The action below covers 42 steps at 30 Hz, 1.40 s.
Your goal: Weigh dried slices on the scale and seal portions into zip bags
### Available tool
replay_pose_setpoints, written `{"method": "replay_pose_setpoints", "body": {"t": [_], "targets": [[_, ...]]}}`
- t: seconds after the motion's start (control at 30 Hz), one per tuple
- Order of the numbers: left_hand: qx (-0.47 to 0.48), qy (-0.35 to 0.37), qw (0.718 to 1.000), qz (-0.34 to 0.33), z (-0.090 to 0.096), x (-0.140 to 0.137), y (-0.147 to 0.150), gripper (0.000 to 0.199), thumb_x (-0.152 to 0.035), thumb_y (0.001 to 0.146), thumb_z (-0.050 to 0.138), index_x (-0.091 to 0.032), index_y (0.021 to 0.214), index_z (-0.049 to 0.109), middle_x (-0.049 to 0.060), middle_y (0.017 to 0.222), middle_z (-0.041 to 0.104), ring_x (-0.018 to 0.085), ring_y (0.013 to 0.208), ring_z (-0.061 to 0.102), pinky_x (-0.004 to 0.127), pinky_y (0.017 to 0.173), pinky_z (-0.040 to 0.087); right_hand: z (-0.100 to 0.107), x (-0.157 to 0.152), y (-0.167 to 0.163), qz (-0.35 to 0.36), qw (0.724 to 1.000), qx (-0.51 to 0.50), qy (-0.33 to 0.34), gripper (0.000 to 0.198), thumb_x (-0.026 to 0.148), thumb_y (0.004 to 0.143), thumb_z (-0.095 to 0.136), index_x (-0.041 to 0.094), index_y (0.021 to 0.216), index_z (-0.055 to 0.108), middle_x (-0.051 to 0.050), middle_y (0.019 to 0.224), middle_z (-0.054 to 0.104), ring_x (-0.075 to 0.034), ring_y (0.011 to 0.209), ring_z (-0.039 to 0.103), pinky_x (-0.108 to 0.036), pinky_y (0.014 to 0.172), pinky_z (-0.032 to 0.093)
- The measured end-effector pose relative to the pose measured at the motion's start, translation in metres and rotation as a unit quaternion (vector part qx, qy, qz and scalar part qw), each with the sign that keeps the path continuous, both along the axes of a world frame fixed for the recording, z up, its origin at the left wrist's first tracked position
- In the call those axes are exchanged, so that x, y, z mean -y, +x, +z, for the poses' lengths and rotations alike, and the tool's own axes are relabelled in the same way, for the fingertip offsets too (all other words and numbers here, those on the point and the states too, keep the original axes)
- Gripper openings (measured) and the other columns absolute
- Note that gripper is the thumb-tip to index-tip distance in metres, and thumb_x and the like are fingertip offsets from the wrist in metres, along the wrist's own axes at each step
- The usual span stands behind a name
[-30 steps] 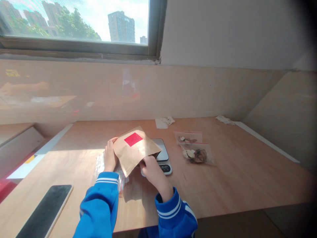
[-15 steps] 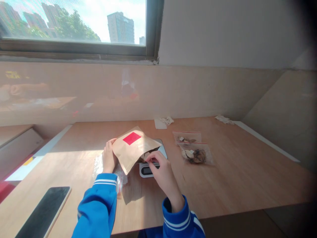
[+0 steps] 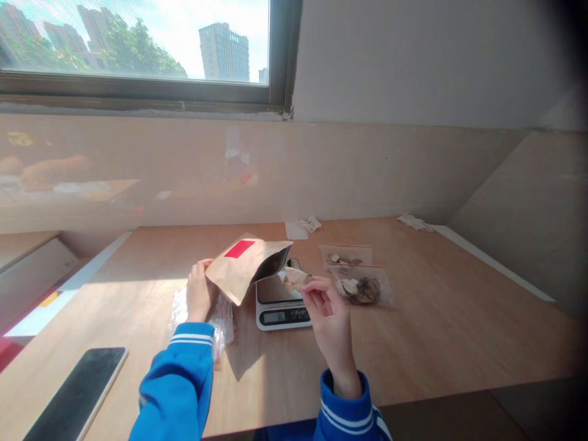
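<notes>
Right hand [image 3: 328, 303] has shifted right, away from paper bag [image 3: 234, 271], fingertips pinching pale piece [image 3: 294, 278]. Left hand [image 3: 201, 289] clamps bag edge; red label [image 3: 239, 248], scale [image 3: 285, 316] digits illegible.

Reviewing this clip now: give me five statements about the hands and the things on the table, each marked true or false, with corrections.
1. The left hand holds the brown paper bag with a red rectangular label. True.
2. The right hand is inside the paper bag. False: it is outside, pinching a thin pale piece.
3. The white digital scale stands on the light wooden table. True.
4. The dark-screened rectangular phone lies right of the scale. False: the phone lies to its left.
5. Two clear plastic bags lie right of the scale. True.
</notes>
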<state>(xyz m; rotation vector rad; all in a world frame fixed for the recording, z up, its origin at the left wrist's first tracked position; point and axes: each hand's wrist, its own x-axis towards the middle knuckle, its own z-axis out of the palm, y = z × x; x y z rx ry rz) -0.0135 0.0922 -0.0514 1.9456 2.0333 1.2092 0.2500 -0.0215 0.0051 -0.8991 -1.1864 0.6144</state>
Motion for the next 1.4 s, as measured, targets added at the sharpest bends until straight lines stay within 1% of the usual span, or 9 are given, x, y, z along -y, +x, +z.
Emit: {"method": "replay_pose_setpoints", "body": {"t": [0.2, 0.37, 0.57, 0.67, 0.77, 0.93, 1.07, 1.27, 1.4], "targets": [[-0.013, 0.001, 1.0, 0.012, 0.002, 0.0, 0.0, 0.025, -0.026, 0.082, 0.051, -0.02, 0.107, 0.054, 0.009, 0.104, 0.061, 0.025, 0.096, 0.057, 0.037, 0.086, 0.044, -0.037, -0.024, -0.006, -0.012, 0.994, -0.046, -0.096, 0.019, 0.036, 0.084, 0.062, 0.017, 0.085, 0.06, -0.006, 0.086, 0.066, -0.019, 0.083, 0.065, -0.034, 0.082, 0.055], [-0.021, -0.016, 0.998, 0.052, 0.001, -0.003, 0.001, 0.025, -0.035, 0.081, 0.056, -0.018, 0.099, 0.057, 0.009, 0.095, 0.064, 0.024, 0.087, 0.06, 0.033, 0.078, 0.045, -0.06, -0.034, -0.009, -0.041, 0.992, -0.015, -0.117, 0.02, 0.037, 0.086, 0.058, 0.017, 0.088, 0.06, -0.009, 0.092, 0.069, -0.02, 0.086, 0.068, -0.034, 0.081, 0.055], [-0.035, -0.032, 0.998, 0.051, 0.001, -0.001, 0.002, 0.04, -0.048, 0.086, 0.051, -0.019, 0.112, 0.058, 0.012, 0.097, 0.068, 0.029, 0.088, 0.063, 0.033, 0.071, 0.042, -0.06, -0.034, -0.01, -0.109, 0.986, 0.061, -0.107, 0.015, 0.027, 0.087, 0.052, 0.018, 0.096, 0.06, -0.01, 0.099, 0.069, -0.02, 0.089, 0.067, -0.034, 0.082, 0.053], [-0.044, -0.044, 0.996, 0.057, 0.002, -0.001, 0.002, 0.046, -0.056, 0.086, 0.048, -0.017, 0.11, 0.06, 0.014, 0.094, 0.069, 0.03, 0.087, 0.063, 0.033, 0.068, 0.041, -0.056, -0.033, -0.01, -0.154, 0.978, 0.113, -0.089, 0.012, 0.02, 0.086, 0.051, 0.02, 0.093, 0.061, -0.008, 0.1, 0.069, -0.02, 0.095, 0.063, -0.036, 0.087, 0.049], [-0.049, -0.052, 0.996, 0.058, 0.002, -0.002, 0.002, 0.051, -0.061, 0.085, 0.046, -0.017, 0.107, 0.06, 0.014, 0.094, 0.069, 0.03, 0.088, 0.064, 0.033, 0.067, 0.041, -0.054, -0.031, -0.011, -0.188, 0.966, 0.162, -0.072, 0.018, 0.016, 0.085, 0.051, 0.022, 0.094, 0.066, -0.007, 0.096, 0.068, -0.022, 0.098, 0.059, -0.038, 0.091, 0.046], [-0.052, -0.06, 0.995, 0.063, 0.002, -0.001, 0.002, 0.051, -0.064, 0.084, 0.045, -0.018, 0.103, 0.059, 0.014, 0.093, 0.069, 0.03, 0.087, 0.064, 0.032, 0.067, 0.041, -0.058, -0.028, -0.017, -0.144, 0.956, 0.247, -0.057, 0.025, 0.013, 0.085, 0.051, 0.026, 0.087, 0.073, -0.008, 0.095, 0.066, -0.023, 0.1, 0.056, -0.04, 0.091, 0.043], [-0.054, -0.064, 0.994, 0.068, 0.002, -0.002, 0.002, 0.051, -0.065, 0.083, 0.045, -0.019, 0.098, 0.058, 0.013, 0.091, 0.069, 0.029, 0.086, 0.064, 0.032, 0.068, 0.042, -0.059, -0.025, -0.019, -0.104, 0.95, 0.291, -0.053, 0.033, 0.011, 0.086, 0.047, 0.028, 0.096, 0.073, -0.006, 0.106, 0.068, -0.025, 0.109, 0.052, -0.045, 0.095, 0.038], [-0.055, -0.07, 0.994, 0.069, 0.003, -0.002, 0.002, 0.053, -0.067, 0.082, 0.045, -0.018, 0.096, 0.057, 0.014, 0.089, 0.069, 0.03, 0.084, 0.065, 0.032, 0.065, 0.041, -0.067, -0.03, -0.011, -0.146, 0.944, 0.288, -0.072, 0.033, 0.014, 0.09, 0.042, 0.024, 0.104, 0.069, -0.007, 0.115, 0.068, -0.025, 0.109, 0.053, -0.048, 0.097, 0.036], [-0.054, -0.065, 0.994, 0.066, 0.001, -0.002, 0.002, 0.052, -0.062, 0.083, 0.048, -0.017, 0.106, 0.057, 0.014, 0.092, 0.069, 0.03, 0.087, 0.064, 0.033, 0.068, 0.042, -0.076, -0.037, -0.007, -0.105, 0.957, 0.267, -0.051, 0.038, 0.016, 0.092, 0.039, 0.02, 0.122, 0.061, -0.01, 0.123, 0.064, -0.024, 0.118, 0.055, -0.044, 0.099, 0.042]]}}
